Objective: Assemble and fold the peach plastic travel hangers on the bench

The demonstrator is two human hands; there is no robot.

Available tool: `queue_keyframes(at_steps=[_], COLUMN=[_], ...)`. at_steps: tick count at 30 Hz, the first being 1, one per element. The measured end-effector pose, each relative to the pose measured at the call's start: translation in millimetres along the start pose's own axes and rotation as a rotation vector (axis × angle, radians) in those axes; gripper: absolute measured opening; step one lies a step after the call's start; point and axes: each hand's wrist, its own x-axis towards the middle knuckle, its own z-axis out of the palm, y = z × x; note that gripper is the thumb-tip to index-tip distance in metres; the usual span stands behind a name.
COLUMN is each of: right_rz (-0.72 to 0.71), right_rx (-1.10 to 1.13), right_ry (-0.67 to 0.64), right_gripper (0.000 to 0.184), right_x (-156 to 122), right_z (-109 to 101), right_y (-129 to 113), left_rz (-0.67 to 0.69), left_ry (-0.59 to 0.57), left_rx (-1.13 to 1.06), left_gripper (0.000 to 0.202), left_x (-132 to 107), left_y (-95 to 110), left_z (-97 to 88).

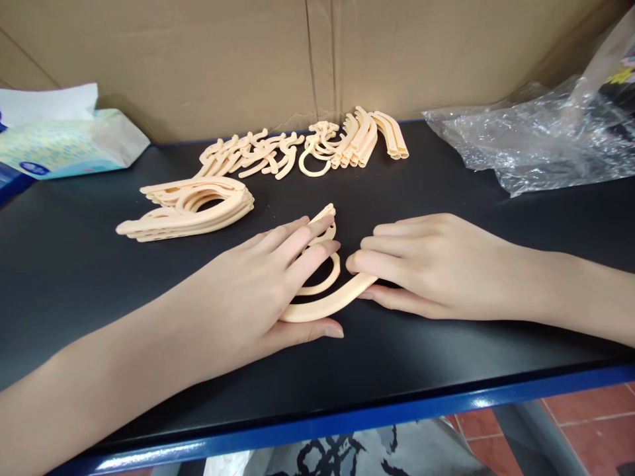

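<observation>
Between my hands is a peach-coloured plastic folding clothes hanger (325,305), with a curved arm and a round ring showing. My left hand (270,277) lies over its left side, fingers across the ring and thumb along the near edge of the curved arm. My right hand (426,264) pinches the right end of that arm between thumb and fingers. Part of the hanger is hidden under my left hand. Left of it, beyond my left hand, lies a stack of folded hangers (225,215) of the same colour.
Loose hook-shaped pieces (248,155) and a bunch of curved arm pieces (360,142) lie along the back. A tissue pack (74,142) stands back left, crumpled clear plastic (536,139) back right. Cardboard (223,59) rises behind the black table (421,370), which has a blue front edge.
</observation>
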Motion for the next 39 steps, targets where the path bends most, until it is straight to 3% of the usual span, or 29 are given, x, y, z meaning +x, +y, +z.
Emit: queue_keyframes(at_steps=[39], right_rz=[0.024], right_rx=[0.027], right_ry=[-0.04], right_gripper=[0.025], right_x=[-1.8], right_z=[0.6], right_y=[1.2], left_rz=[0.004], left_ry=[-0.006], left_rx=[0.022], left_gripper=[0.082], left_x=[0.3], left_y=[-0.2], left_z=[1.0])
